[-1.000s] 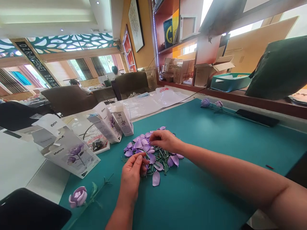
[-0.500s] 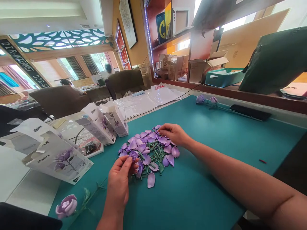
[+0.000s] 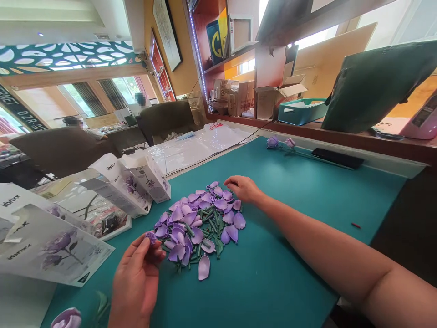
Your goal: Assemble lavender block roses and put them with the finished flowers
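Note:
A heap of purple plastic petals (image 3: 186, 214) and green stem pieces (image 3: 212, 220) lies on the teal mat. At its near left edge, my left hand (image 3: 136, 273) pinches a small purple plastic flower piece (image 3: 150, 237) between thumb and fingers. My right hand (image 3: 244, 188) hovers by the heap's far right edge, close to a purple petal (image 3: 214, 185). Its fingers are drawn together, and whatever is between them cannot be made out. One pale petal (image 3: 204, 267) lies slightly apart on the near side.
Opened white flower boxes (image 3: 58, 246) stand at the left. An assembled purple flower (image 3: 66, 319) is cut off at the bottom left. Two more long-stemmed flowers (image 3: 272, 142) and a black phone-like object (image 3: 337, 158) lie at the back. A small red stick (image 3: 356, 225) is at the right.
My left hand has moved left and down, away from the heap, with the small purple flower piece. My right hand has lifted off the petals to the heap's edge. The view has turned right.

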`<state>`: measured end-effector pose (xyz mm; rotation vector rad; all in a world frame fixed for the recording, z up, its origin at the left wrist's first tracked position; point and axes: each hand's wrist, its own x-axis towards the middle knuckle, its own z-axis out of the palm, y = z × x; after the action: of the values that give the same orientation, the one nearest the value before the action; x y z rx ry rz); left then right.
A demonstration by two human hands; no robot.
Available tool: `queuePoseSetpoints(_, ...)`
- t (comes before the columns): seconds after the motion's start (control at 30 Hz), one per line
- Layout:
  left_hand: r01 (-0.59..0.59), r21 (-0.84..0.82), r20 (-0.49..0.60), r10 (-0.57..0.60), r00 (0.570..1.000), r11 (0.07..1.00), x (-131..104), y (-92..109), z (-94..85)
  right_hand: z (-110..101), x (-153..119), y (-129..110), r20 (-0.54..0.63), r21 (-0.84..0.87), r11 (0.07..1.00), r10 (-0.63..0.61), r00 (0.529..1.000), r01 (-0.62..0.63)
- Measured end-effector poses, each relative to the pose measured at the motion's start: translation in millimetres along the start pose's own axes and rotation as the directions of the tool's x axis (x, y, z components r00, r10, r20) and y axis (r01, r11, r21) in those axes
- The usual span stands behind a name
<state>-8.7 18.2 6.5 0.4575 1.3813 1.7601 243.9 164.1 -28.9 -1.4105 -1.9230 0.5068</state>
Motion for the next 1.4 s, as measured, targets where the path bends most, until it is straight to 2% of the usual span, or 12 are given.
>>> queuePoseSetpoints(0.4, 0.014, -0.058, 0.023, -0.012, 1.000, 0.998, 1.9, 6.3, -0.2, -2.2, 4.1, 11.1, 0.127, -0.227, 0.974, 0.023, 0.992, 0.006)
queuePoseSetpoints(0.53, -0.009, -0.072, 0.011, 0.010, 1.000, 0.997, 2.5, 7.0, -1.6, 3.9, 1.4, 12.3, 0.175, -0.257, 0.966, 0.006, 0.985, 0.039)
queuePoseSetpoints(0.63, -0.022, -0.094, 0.041, 0.026, 0.999, 0.995, 2.1, 6.8, -4.1, 9.4, -1.4, 12.1, 0.210, -0.250, 0.966, -0.015, 0.978, 0.069)
queuePoseSetpoints(0.9, -0.022, -0.088, 0.044, 0.026, 0.999, 0.996, 2.8, 4.4, -7.8, 9.1, 0.5, 0.1, 0.175, -0.241, 0.969, -0.015, 0.984, 0.058)
queuePoseSetpoints(1.0, -0.026, -0.095, 0.049, 0.031, 0.998, 0.995, 3.9, 2.8, -9.0, 10.3, 9.4, -9.7, 0.170, -0.265, 0.962, -0.022, 0.985, 0.067)
queuePoseSetpoints(1.13, -0.022, -0.100, 0.063, 0.028, 0.998, 0.995, 2.3, -0.4, -8.6, 18.3, 34.1, -25.5, 0.190, -0.316, 0.941, -0.063, 0.980, 0.122)
queuePoseSetpoints(1.27, 0.016, -0.077, 0.103, -0.008, 0.995, 0.997, -1.5, -3.8, -6.3, 33.4, 62.0, -37.9, 0.231, -0.394, 0.908, -0.054, 0.971, 0.144)
queuePoseSetpoints(1.4, 0.045, -0.068, 0.161, -0.034, 0.986, 0.997, -2.7, -5.9, -5.7, 51.5, 78.8, -40.6, 0.293, -0.455, 0.878, -0.015, 0.956, 0.153)
